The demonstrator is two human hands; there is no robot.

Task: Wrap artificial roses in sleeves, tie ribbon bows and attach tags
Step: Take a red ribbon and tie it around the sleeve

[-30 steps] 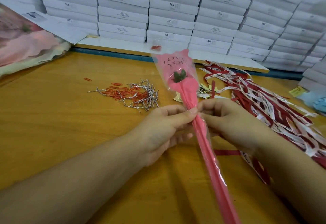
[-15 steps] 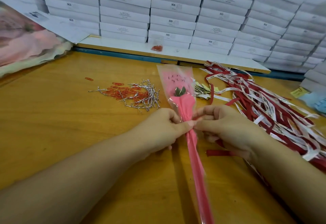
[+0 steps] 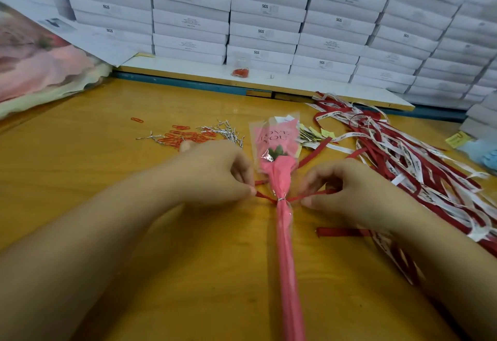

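A wrapped artificial rose (image 3: 277, 151) lies flat on the glossy yellow-orange wooden table (image 3: 80, 179), with its bloom end pointing away from the person. The head sits in a clear, crinkly plastic sleeve (image 3: 277, 133) lettered "LOVE YOU" over pink paper. Below the neck the wrap narrows into a long, smooth pink stem (image 3: 287, 260) that runs to the bottom edge of the view.

At the neck a thin silver band (image 3: 281, 199) cinches the sleeve, and a narrow red ribbon (image 3: 265, 197) crosses there, stretched out to both sides. The left hand (image 3: 212, 171) has its fingers curled and pinches the ribbon's left end just beside the sleeve. The right hand (image 3: 347, 187), fingers also curled, pinches the right end between thumb and fingertips.

Behind the left hand lie a scatter of orange paper clips (image 3: 185, 136) and a tangle of silver twist ties (image 3: 224, 132). Small yellow tags (image 3: 312, 135) lie just right of the sleeve. Further right is a loose heap of red and white printed ribbons (image 3: 416, 158), and one flat red strip (image 3: 341, 231) lies near the right wrist. Stacked white cardboard boxes (image 3: 263, 18) form a wall at the back. A soft pink pile (image 3: 35, 66) at the far left is blurred.
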